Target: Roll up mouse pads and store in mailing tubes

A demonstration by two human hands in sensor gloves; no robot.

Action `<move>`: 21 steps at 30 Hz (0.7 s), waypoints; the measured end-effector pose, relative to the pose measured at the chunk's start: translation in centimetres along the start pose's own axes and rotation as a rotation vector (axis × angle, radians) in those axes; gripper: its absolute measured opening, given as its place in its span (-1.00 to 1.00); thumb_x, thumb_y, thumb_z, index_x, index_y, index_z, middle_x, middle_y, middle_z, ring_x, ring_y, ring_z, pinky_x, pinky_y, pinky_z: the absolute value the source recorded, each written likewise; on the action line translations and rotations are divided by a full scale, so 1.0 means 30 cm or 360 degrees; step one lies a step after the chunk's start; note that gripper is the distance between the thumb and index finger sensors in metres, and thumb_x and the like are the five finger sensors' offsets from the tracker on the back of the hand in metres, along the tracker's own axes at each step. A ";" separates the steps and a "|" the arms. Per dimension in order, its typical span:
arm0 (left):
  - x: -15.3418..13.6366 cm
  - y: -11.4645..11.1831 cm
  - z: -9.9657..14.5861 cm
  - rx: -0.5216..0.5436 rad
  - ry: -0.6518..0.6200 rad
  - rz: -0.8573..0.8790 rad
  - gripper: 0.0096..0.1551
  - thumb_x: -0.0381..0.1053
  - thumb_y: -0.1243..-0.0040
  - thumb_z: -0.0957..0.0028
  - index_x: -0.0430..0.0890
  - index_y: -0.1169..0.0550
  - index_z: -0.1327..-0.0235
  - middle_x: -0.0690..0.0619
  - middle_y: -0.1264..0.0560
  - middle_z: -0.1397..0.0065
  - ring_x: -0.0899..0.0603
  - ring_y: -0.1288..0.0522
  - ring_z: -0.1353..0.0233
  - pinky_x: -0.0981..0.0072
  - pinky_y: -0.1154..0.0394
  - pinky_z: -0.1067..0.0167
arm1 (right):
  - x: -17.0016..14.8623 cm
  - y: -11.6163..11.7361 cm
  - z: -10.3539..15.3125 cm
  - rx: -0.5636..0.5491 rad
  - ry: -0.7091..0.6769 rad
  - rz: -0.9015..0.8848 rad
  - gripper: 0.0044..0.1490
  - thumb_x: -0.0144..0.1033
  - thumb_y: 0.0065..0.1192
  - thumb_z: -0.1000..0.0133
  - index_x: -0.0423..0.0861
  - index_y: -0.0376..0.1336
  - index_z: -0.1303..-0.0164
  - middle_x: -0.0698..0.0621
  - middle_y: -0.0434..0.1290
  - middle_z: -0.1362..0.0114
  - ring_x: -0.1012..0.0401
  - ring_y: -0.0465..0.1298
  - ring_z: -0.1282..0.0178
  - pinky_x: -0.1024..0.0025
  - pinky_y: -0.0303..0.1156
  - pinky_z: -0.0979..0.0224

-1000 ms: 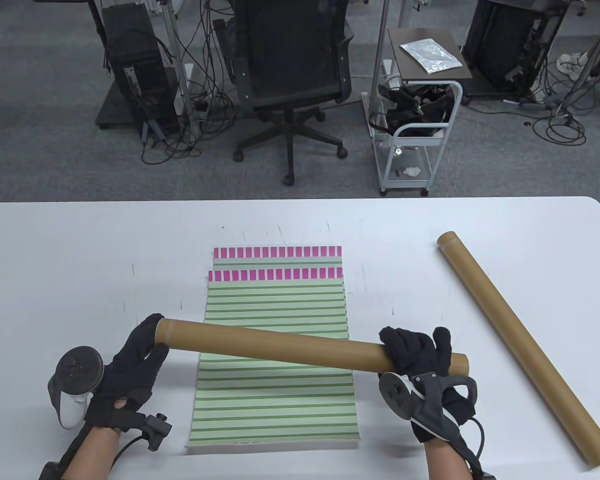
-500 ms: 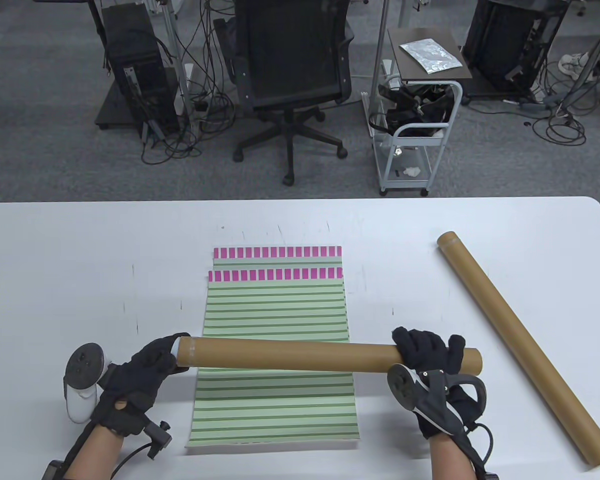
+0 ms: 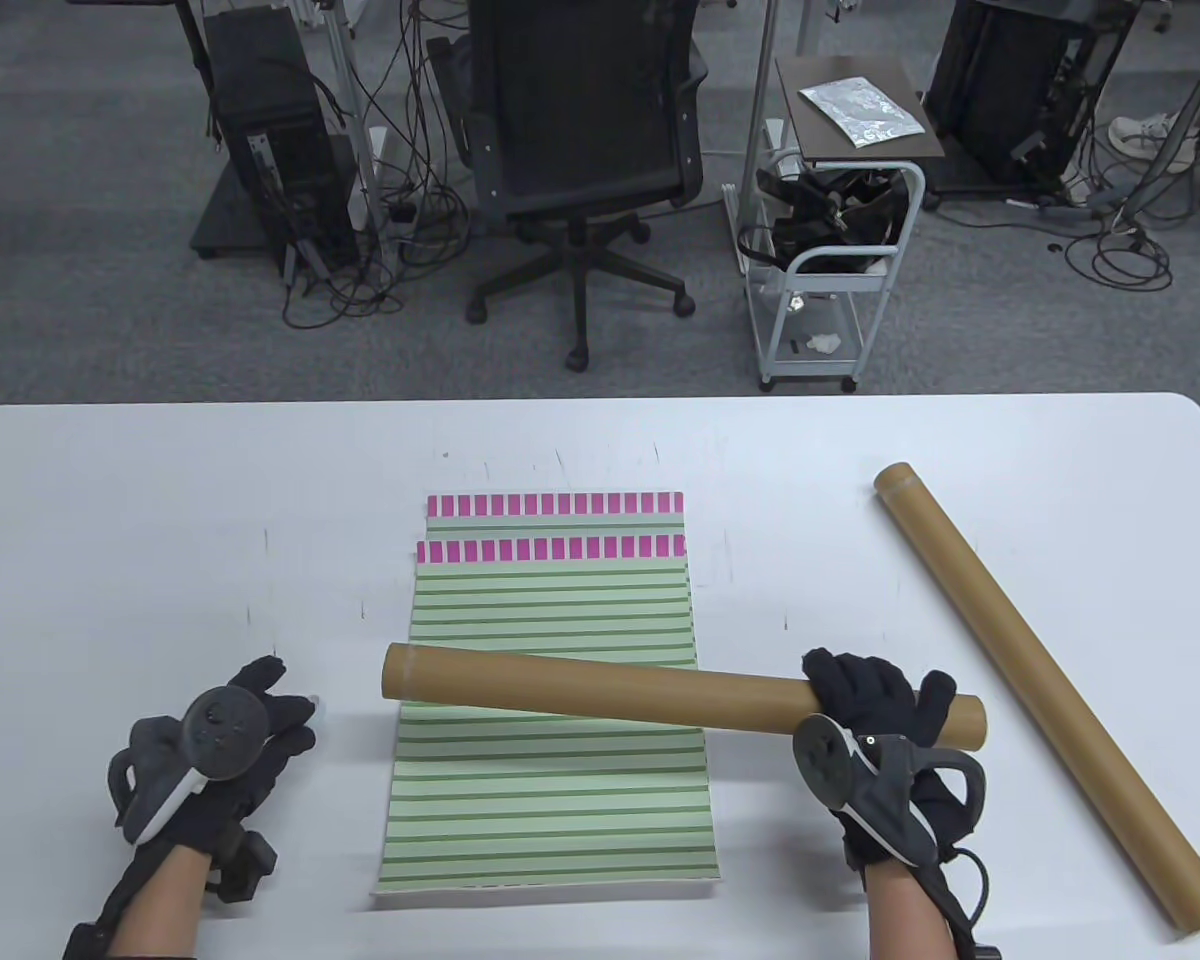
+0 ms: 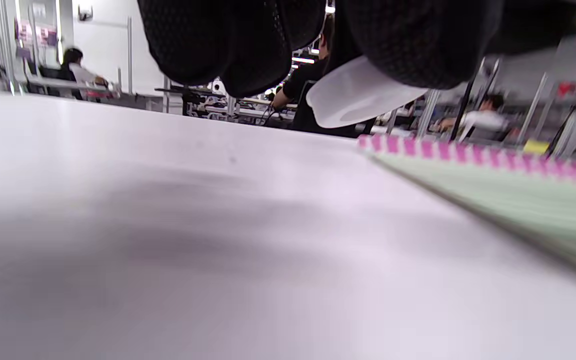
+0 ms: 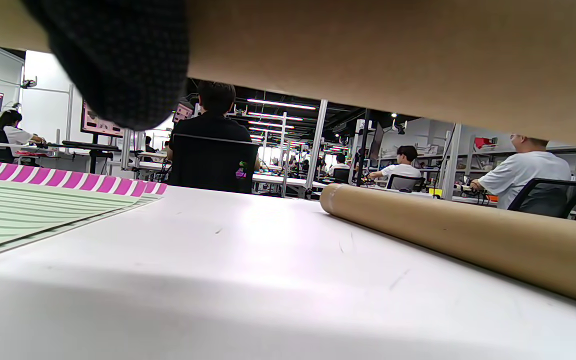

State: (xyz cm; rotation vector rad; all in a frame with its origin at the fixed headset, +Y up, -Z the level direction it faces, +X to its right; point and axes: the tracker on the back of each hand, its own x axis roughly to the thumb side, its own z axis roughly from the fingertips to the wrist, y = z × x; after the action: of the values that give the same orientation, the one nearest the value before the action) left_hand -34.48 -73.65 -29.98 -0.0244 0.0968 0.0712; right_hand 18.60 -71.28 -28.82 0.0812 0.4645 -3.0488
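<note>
Gripping one mailing tube (image 3: 600,688), right hand (image 3: 875,700) alone.

Grey carpet floor (image 3: 80,330) beyond the white rounded-corner table (image 3: 110,520). Black mesh swivel office chair (image 3: 580,120) straight across, far side of table from the grip. Right of it, a white metal wheeled cart (image 3: 830,270) under a dark brown side-table top (image 3: 860,110). Black computer tower (image 3: 265,130) far left, loose black cables (image 3: 390,230) beside it. Ceiling strip lights (image 5: 280,104) behind.

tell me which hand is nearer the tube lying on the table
Right. The right hand grips the raised tube beside the lying tube; the left hand is across the mats.
</note>
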 end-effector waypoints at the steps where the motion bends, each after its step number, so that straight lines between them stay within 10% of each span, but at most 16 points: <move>1: 0.004 -0.010 -0.004 -0.0033 0.0011 -0.0053 -0.53 0.17 -0.30 0.22 0.22 -0.65 -0.01 0.19 -0.22 -0.65 0.00 -0.44 -0.53 0.26 -0.50 -0.39 | -0.001 -0.002 0.001 0.0005 0.0001 -0.0002 -0.04 -0.09 0.48 0.15 0.19 0.07 -0.46 0.16 0.28 -0.54 0.02 0.29 -0.59 -0.43 -0.01 -0.56; 9: -0.008 -0.065 -0.031 -0.0387 0.0054 -0.0179 -0.51 0.12 -0.31 0.17 0.18 -0.61 -0.09 0.14 -0.43 -0.51 -0.03 -0.55 -0.40 0.20 -0.54 -0.35 | -0.010 -0.002 -0.002 0.0033 0.0017 -0.0025 -0.04 -0.09 0.48 0.15 0.20 0.07 -0.45 0.16 0.28 -0.53 0.03 0.29 -0.58 -0.45 -0.02 -0.55; 21: -0.010 -0.029 -0.015 -0.0134 0.0068 -0.0080 -0.32 0.31 -0.21 0.21 0.19 -0.50 -0.25 0.16 -0.31 -0.60 -0.07 -0.40 -0.56 0.11 -0.40 -0.51 | -0.038 0.020 -0.013 0.0110 0.0140 -0.0047 -0.04 -0.07 0.47 0.14 0.15 0.08 -0.47 0.11 0.29 -0.53 0.00 0.32 -0.55 -0.45 0.03 -0.53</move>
State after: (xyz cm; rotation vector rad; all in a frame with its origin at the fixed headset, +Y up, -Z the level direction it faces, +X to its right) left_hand -34.76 -74.56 -30.39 -0.1127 0.1359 0.0246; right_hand 19.80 -71.69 -29.31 0.2141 0.3688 -3.1000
